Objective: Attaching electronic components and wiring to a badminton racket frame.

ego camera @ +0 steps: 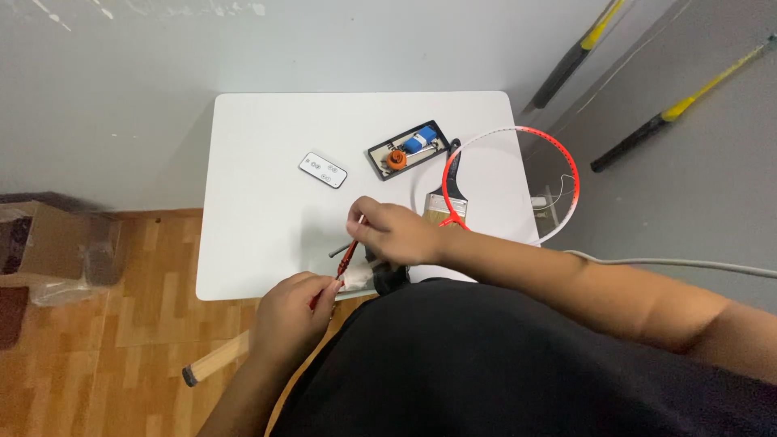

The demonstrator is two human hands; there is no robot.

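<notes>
In the head view, both hands grip one thin red rod point(346, 260) at the near edge of the white bench point(267, 162). The right hand point(394, 232) pinches its upper end, and the left hand point(293, 311) closes around its lower end beside a scrap of white wrapping point(356, 279). The rod's long axis runs up and slightly rightward between them; a paintbrush point(447, 190), remote point(323, 170) and racket frame point(558, 174) lie beyond.

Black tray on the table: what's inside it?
The black tray holds a blue block, an orange round part and a thin pale rod lying across. Whatever lies beneath these pieces is covered, and finer details are too small to tell.
</notes>
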